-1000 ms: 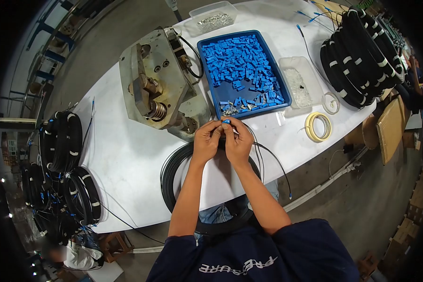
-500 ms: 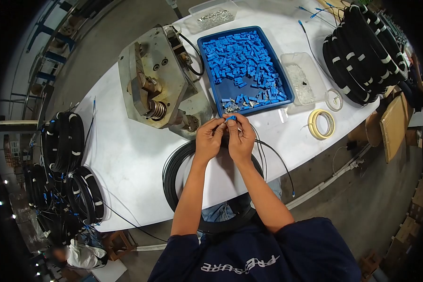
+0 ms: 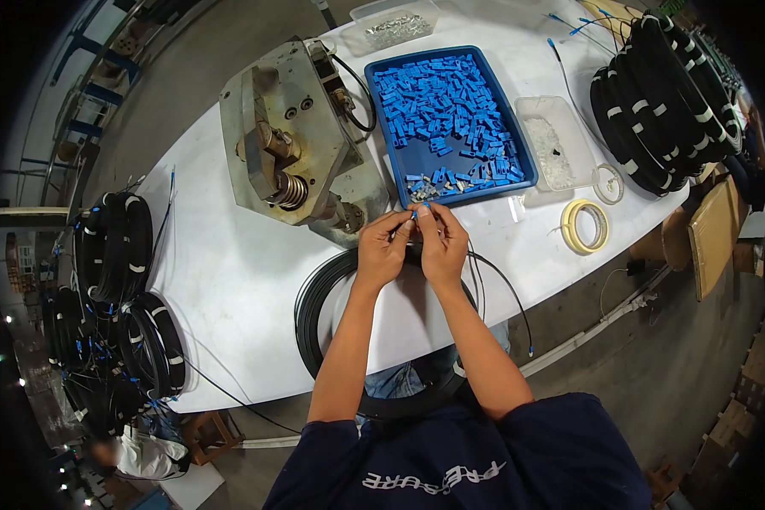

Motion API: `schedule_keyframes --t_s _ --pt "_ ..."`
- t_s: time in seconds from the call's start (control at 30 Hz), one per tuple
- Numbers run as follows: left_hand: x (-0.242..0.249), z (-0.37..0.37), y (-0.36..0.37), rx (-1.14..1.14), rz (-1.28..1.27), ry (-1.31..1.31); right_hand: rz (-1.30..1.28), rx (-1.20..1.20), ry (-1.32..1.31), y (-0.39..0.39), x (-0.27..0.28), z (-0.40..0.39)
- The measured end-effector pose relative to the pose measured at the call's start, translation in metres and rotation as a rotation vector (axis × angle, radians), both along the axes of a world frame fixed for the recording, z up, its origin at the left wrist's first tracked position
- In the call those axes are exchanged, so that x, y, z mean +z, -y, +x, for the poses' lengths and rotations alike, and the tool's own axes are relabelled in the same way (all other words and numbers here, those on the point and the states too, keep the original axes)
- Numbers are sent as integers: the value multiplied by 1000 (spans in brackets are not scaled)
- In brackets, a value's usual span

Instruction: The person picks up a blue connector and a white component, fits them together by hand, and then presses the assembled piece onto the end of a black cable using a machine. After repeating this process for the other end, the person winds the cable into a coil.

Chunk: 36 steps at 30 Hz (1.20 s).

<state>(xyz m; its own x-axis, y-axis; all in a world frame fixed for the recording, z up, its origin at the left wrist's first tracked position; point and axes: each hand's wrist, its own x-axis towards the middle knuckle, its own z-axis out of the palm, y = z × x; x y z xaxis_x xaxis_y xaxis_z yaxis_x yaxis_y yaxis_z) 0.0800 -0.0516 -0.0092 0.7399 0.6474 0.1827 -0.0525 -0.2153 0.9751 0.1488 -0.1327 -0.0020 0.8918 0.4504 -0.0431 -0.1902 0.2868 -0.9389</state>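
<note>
My left hand and my right hand meet fingertip to fingertip just below the front edge of the blue tray. Between my right thumb and fingers sits a small blue plastic connector piece, mostly covered. The left fingers are pinched together against it; what they grip is hidden. Under both wrists lies a coil of black cable, partly on the table and partly over my lap. One cable end with a blue tip hangs past the table edge on the right.
Many blue connector pieces fill the tray. Left of it stands a metal press-like machine. To the right are a clear bin and a tape roll. Black cable coils stack at far right; others hang at left.
My right thumb and fingers have shifted slightly over the blue connector piece, so less of it shows. The view has moved a little; both hands stay together in front of the tray.
</note>
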Motion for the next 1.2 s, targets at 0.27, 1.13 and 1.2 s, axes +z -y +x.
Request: schedule_keyframes --t_s 0.27,1.13,1.2 --pt "-11 -1 -2 73 -70 -5 -145 -18 281 -1 3 -3" --pt "6 -1 1 31 -33 -24 -170 -115 437 -3 -1 -6" --pt "3 -1 -1 32 -26 -7 -131 -85 428 -3 -4 -5"
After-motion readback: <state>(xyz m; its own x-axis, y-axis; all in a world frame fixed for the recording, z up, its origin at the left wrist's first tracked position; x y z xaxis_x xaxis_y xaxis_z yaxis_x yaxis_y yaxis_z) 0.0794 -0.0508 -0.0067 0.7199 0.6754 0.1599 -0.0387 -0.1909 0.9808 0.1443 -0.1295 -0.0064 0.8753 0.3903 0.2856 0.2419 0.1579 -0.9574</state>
